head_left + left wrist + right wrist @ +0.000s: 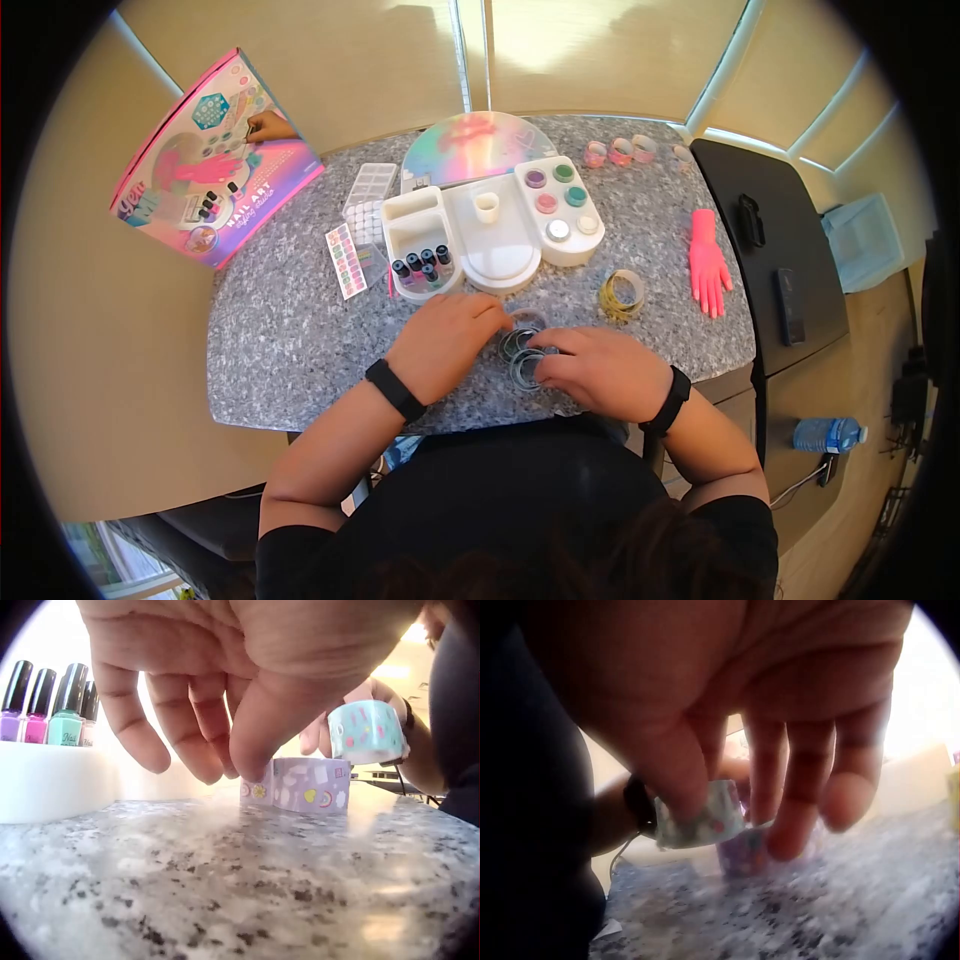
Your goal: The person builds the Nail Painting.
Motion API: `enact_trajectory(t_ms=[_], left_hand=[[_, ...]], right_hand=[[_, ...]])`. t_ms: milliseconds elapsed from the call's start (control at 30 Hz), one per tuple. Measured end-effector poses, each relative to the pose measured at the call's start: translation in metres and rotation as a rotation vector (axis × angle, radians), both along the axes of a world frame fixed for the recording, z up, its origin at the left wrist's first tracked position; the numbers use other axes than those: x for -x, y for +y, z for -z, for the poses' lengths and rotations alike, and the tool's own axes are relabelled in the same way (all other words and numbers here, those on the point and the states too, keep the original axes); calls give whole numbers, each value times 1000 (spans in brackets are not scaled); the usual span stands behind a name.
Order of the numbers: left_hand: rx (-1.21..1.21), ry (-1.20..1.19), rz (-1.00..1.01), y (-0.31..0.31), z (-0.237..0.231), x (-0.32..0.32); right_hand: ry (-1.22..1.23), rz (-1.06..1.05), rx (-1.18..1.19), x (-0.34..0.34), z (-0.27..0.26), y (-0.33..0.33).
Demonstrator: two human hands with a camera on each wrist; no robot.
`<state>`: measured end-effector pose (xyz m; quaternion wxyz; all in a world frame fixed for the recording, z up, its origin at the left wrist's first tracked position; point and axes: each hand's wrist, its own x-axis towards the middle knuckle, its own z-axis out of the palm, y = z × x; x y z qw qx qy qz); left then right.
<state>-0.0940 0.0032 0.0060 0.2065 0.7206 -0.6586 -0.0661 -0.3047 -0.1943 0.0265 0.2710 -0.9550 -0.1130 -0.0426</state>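
In the head view my right hand (610, 372) pinches a pale teal sticker roll (524, 371) between thumb and fingers near the table's front edge. The left wrist view shows this teal roll, patterned with small colourful prints, tilted and raised above the tabletop. My left hand (447, 335) reaches down beside a purple sticker roll (311, 786) printed with rainbows and flowers, its thumb tip at the roll's left end. That purple roll stands on the granite table. Both rolls lie close together between the hands, partly covered by fingers in the right wrist view.
Behind the hands stands a white nail-art station (490, 240) with polish bottles (422, 265) and glitter pots (563, 173). To the right are a yellow roll (622, 296) and a pink model hand (708, 265). A sticker sheet (347, 262) and product box (215, 165) are left.
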Motion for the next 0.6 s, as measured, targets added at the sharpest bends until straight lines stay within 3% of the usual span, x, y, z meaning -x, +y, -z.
enact_trajectory(t_ms=[367, 567, 600], left_hand=[[-45, 90, 11, 39, -15, 8], [-113, 194, -139, 41, -42, 20], [27, 147, -47, 39, -38, 18]], right_hand=[[17, 48, -65, -7, 7, 6], [-102, 43, -24, -13, -8, 15], [-147, 35, -34, -14, -10, 16]])
